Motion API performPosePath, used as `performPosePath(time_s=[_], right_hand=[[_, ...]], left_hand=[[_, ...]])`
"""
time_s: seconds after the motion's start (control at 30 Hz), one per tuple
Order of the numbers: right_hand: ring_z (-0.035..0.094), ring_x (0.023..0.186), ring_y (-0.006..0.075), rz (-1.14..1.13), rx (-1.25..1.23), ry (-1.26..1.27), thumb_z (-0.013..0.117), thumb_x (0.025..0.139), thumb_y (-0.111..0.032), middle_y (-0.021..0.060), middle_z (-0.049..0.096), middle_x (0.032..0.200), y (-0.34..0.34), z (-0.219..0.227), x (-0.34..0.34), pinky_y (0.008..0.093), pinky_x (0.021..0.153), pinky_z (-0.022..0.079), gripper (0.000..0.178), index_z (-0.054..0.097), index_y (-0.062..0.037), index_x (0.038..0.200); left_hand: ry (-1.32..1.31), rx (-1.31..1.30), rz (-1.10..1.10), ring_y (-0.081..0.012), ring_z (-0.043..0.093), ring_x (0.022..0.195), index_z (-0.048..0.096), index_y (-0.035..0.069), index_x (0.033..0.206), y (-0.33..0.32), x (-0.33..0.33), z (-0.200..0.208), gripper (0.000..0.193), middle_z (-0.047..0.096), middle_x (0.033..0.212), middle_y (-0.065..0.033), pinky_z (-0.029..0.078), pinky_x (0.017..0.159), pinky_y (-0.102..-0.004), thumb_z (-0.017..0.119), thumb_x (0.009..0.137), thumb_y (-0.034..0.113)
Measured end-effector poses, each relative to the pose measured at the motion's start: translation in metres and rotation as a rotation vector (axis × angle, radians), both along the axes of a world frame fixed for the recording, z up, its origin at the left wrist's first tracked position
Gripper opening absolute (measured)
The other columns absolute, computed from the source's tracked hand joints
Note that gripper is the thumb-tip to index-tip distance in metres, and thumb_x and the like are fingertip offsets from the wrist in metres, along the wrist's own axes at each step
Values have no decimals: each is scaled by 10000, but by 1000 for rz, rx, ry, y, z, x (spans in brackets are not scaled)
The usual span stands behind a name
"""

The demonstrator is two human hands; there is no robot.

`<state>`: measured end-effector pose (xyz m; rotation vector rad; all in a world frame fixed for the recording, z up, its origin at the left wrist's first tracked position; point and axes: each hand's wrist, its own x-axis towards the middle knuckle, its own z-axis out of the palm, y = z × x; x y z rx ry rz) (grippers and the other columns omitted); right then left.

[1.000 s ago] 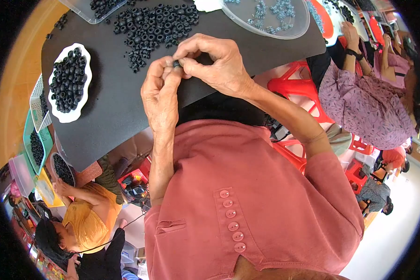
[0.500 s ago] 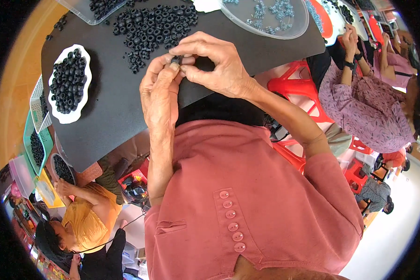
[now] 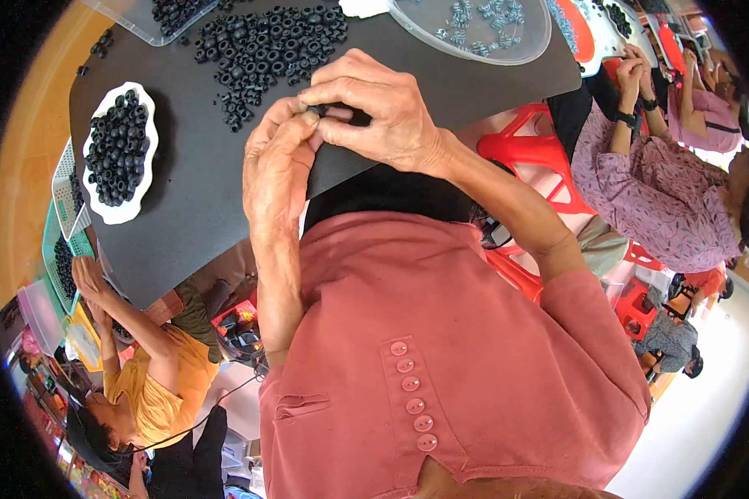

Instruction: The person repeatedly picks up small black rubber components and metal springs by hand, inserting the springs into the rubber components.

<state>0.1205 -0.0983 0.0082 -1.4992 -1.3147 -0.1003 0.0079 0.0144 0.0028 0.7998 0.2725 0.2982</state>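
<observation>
Above the near edge of the dark table, my two hands meet. Between their fingertips is a small black ring-like part, mostly covered by the fingers. My left hand is closed on it, thumb pressed against the side. My right hand pinches at the same part from the right, thumb and forefinger drawn together. Just beyond lies a loose pile of black ring-like parts. Over to the left, a white scalloped dish holds many rounded black parts with holes.
A clear round tray at the far right holds small bluish coil-like pieces. A clear box stands far left. Beside the table, a person in yellow reaches toward a green basket. A red stool and other people are to the right.
My right thumb and forefinger have closed together at the black part, narrowing the gap between them. At left, the person in yellow has raised a hand to the green basket.
</observation>
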Motion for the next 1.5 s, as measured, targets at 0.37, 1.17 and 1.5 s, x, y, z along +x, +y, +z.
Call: performPosePath(time_s=[0.37, 1.17, 1.5], right_hand=[[597, 792, 179, -17, 19, -34, 722, 636, 36, 59, 629, 895, 1, -2, 0, 275, 664, 503, 317, 676, -50, 938], [602, 828, 276, -73, -16, -198, 708, 691, 9, 136, 620, 972, 4, -7, -6, 340, 717, 503, 387, 599, 39, 1061], [617, 887, 206, -31, -70, 91, 661, 733, -4, 111, 630, 1009, 3, 3, -3, 305, 779, 510, 349, 618, -5, 1079]], left_hand=[[49, 69, -13, -133, 554, 874, 581, -22, 959, -1, 4, 5, 124, 582, 911, -50, 435, 865, -299, 525, 862, 32], [-22, -42, -28, -128, 572, 835, 577, -57, 991, 12, 2, -10, 138, 593, 898, -61, 477, 823, -294, 496, 889, -14], [134, 276, 168, -102, 597, 773, 588, -13, 1000, -3, 3, 8, 116, 642, 842, -56, 486, 742, -229, 536, 904, 24]])
